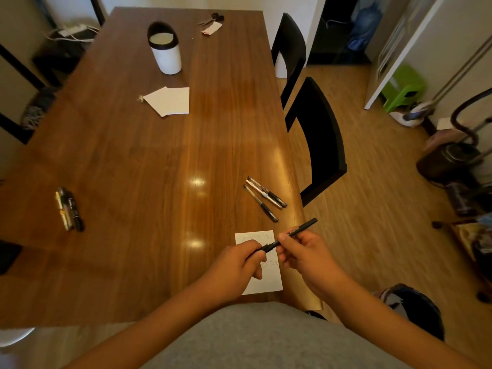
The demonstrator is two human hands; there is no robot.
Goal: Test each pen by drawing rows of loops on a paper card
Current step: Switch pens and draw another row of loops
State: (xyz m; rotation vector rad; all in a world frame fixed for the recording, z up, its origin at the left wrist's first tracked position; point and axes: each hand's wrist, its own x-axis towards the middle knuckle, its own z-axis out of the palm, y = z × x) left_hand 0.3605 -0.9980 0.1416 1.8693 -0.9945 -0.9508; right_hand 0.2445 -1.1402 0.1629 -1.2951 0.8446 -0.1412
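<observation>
A black pen point(298, 230) is held slanted above a white paper card point(262, 282) near the table's front right corner. My left hand point(239, 265) grips the pen's lower left end, and my right hand point(306, 253) pinches its middle. Faint loop marks show on the card, partly hidden by my hands. Three pens point(263, 197) lie side by side on the wood just beyond the card. A second bunch of markers point(69, 209) lies at the table's left.
The wooden table point(149, 161) also carries spare white cards point(170, 101), a white bin with a black lid point(165, 47) and scissors with a tag point(211, 23) at the far end. Two black chairs point(319, 134) stand along the right edge.
</observation>
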